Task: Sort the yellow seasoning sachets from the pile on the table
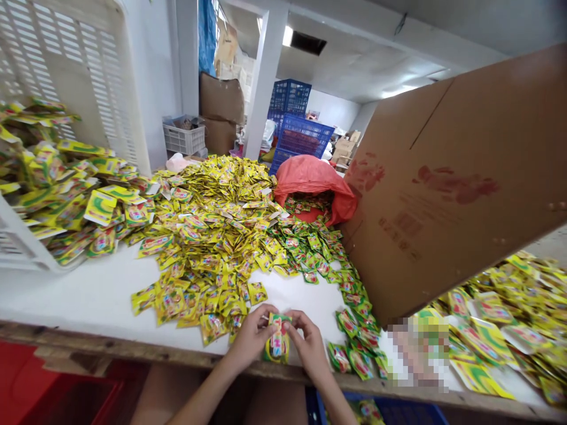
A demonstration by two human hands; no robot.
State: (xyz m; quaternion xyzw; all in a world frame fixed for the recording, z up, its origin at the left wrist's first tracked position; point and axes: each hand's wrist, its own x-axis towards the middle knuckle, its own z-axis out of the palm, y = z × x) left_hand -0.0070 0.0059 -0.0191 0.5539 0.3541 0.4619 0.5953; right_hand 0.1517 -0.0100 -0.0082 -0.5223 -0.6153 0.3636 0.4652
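I've one small glossy pkt (278,342) at the counter's (106,289) near edge, L hand (253,335) & R hand (307,341) fingers pinched on its sides. Prob. mid-job, I'd judge: loose yellow pkts (212,233) heaped, fewer green pkts (313,241) by a soft, crumpled red sack (305,171); lots left, amt done unclear. Crate (100,74): slotted white plastic; carton (452,206): stiff brown board.

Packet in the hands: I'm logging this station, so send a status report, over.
Left hand and right hand pinching one packet. Packet at front edge of table, printed side showing. Cardboard box hiding part of table, right side.
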